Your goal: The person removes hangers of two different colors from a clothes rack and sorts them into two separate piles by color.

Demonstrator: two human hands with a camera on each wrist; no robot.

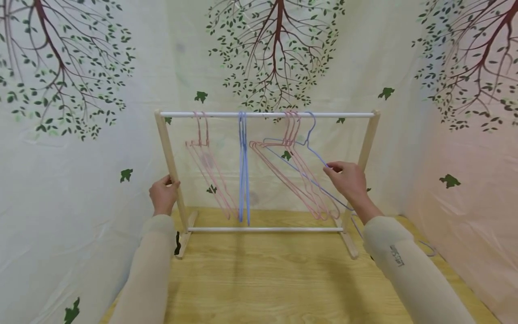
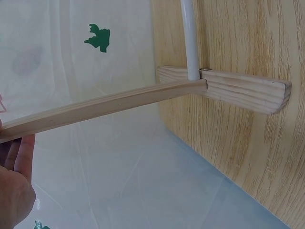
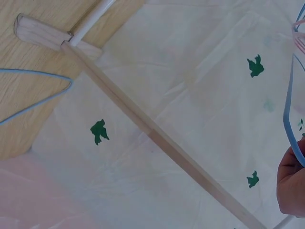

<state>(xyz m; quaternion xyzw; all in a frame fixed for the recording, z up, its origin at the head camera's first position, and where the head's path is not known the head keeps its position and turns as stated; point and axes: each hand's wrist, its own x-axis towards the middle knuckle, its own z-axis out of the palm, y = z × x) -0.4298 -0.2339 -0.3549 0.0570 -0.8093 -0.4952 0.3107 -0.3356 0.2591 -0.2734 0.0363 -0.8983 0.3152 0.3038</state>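
Two hands busy: left hand (image 1: 163,194) grips rack post (image 1: 171,167); right hand (image 1: 349,178) pinches blue hanger (image 1: 311,150), hook seemingly over rail (image 1: 267,114). Keep rack steady, seat hook squarely.

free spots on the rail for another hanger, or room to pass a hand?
Bare rail between left pink hangers and blue pair; another stretch right of the blue hanger in the right hand. Crowded at the right pink cluster.
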